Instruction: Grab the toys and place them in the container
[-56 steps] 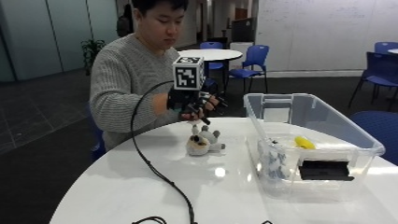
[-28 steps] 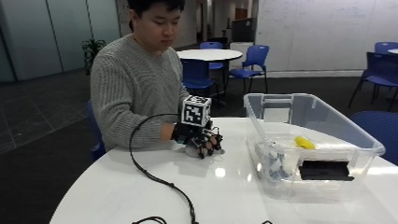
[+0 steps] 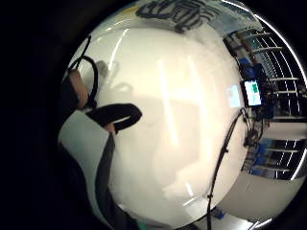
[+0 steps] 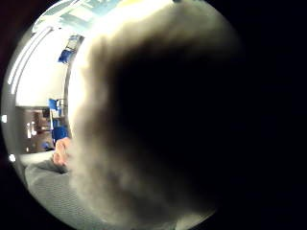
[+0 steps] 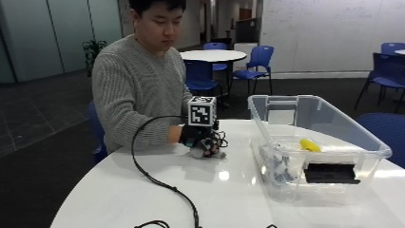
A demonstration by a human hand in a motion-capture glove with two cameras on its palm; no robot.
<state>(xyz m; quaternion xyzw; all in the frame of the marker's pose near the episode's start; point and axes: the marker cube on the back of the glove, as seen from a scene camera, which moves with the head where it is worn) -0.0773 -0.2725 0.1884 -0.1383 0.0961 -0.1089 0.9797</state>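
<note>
- The person (image 5: 136, 90) wears a grey ribbed knit sweater with long sleeves and a round neck.
- The right hand (image 5: 201, 137) wears a black glove.
- Black straps loop around the fingers (image 3: 112, 116) in the little-finger-side palm view, beside a white plastic piece.
- Short dark hair.

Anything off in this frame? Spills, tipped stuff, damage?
Nothing stands out. The clear container sits upright on the white table with a yellow toy inside; the gloved right hand is down on a plush toy beside it.
</note>
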